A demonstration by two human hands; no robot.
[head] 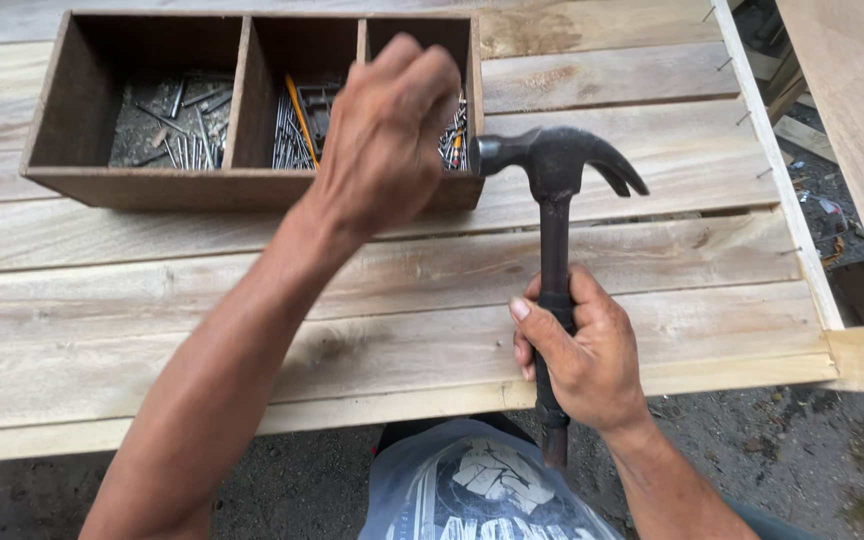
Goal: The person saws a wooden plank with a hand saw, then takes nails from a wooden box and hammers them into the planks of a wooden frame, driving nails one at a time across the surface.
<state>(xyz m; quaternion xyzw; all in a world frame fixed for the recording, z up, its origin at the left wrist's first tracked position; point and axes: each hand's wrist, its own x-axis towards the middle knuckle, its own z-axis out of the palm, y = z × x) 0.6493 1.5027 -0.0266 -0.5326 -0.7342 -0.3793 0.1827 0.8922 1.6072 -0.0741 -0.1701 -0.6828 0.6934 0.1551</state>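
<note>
My right hand (584, 352) grips the handle of a dark claw hammer (555, 165), whose head points left above pale wooden planks (402, 290). My left hand (384, 135) reaches into the right part of a brown wooden box (132, 185) with three compartments. Its fingers curl down among the nails (290, 135) there; whether they hold any is hidden. A yellow pencil (301, 118) lies in the middle compartment.
More nails (184, 125) fill the left compartment. A thin white batten (777, 165) with nails sticking out runs down the planks' right edge. Dark ground lies below the near edge, and another board (857, 120) stands at far right.
</note>
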